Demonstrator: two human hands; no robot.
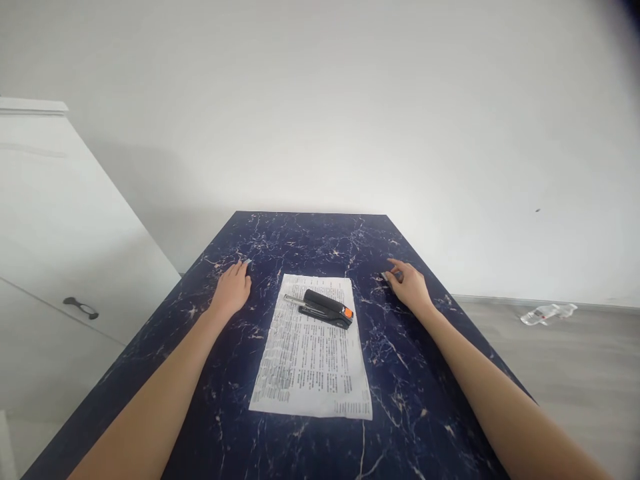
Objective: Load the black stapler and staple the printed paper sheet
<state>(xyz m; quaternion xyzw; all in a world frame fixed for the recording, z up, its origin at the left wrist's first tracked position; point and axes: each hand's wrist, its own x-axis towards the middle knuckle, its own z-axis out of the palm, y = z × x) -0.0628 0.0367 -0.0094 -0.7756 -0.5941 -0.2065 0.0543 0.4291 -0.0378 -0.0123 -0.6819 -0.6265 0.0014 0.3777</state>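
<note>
On the table lies a sheet of printed paper, and a black stapler with an orange patch rests on its upper half. The stapler is spread apart, a silver strip sticking out at its left end. My left hand lies flat left of the paper, fingers stretched forward. A small pale piece shows at its fingertips; I cannot tell whether it is held. To the right of the paper, my right hand pinches a small grey and dark piece between thumb and finger, low over the tabletop.
The dark blue marbled table reaches toward a white wall. A white cabinet with a dark handle stands at the left. Some clear, crumpled plastic lies on the grey floor at the right.
</note>
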